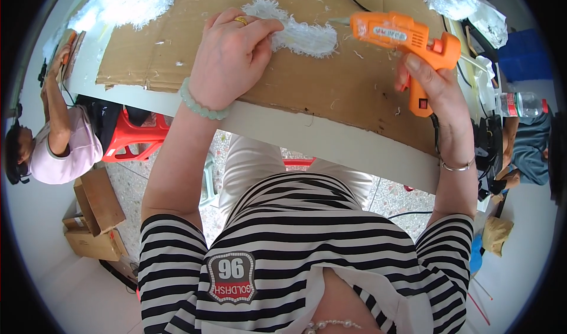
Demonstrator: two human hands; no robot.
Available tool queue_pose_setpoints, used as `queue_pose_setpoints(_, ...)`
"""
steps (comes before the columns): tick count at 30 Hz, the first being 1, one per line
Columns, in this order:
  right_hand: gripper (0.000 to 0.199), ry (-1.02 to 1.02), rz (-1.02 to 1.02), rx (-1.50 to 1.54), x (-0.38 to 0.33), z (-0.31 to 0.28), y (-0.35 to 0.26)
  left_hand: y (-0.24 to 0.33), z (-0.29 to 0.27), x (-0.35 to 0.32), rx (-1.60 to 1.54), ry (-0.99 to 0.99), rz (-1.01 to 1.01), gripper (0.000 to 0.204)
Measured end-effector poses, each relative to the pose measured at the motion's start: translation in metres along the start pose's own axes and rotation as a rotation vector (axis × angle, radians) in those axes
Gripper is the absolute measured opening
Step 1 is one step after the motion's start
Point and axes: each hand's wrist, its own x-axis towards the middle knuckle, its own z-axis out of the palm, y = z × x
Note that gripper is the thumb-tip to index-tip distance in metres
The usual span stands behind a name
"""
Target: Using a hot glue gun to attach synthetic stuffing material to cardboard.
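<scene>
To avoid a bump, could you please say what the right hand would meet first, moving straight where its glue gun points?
The orange glue gun in the right hand would probably meet the fluffy white strip first, though the gun's height above the cardboard is unclear.

The wearer point(295, 233) has two hands point(231, 55) point(434, 85), two bracelets point(205, 111) point(458, 168), one glue gun point(393, 31), one fluffy strip point(307, 38).

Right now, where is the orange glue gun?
In the head view, the orange glue gun is at upper right, in the right hand, its nozzle near the right end of the white fluffy strip.
</scene>
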Motion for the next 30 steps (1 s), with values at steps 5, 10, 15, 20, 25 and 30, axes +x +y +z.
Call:
queue_pose_setpoints(5, 0.04, 0.083, -0.033, 0.166, 0.003, 0.003, -0.005, 0.001, -0.004, 0.004, -0.051, -0.014, -0.005, 0.023)
queue_pose_setpoints(10, 0.04, 0.07, 0.015, 0.239, 0.01, -0.002, -0.009, 0.017, -0.012, 0.007, 0.053, 0.013, 0.03, 0.025)
queue_pose_setpoints(15, 0.039, 0.121, 0.068, 0.277, 0.021, -0.001, 0.0, 0.038, -0.005, 0.012, 0.182, -0.007, 0.154, 0.025)
queue_pose_setpoints(20, 0.042, 0.144, 0.014, 0.266, 0.022, 0.007, 0.006, 0.03, 0.008, 0.017, 0.21, -0.025, 0.156, 0.015)
queue_pose_setpoints(25, 0.044, 0.143, 0.016, 0.257, 0.018, 0.008, 0.006, 0.011, 0.011, 0.025, 0.095, -0.189, -0.067, 0.007)
queue_pose_setpoints(30, 0.045, 0.116, 0.021, 0.241, 0.02, 0.004, 0.011, 0.015, -0.004, 0.03, 0.018, -0.13, 0.004, 0.01)
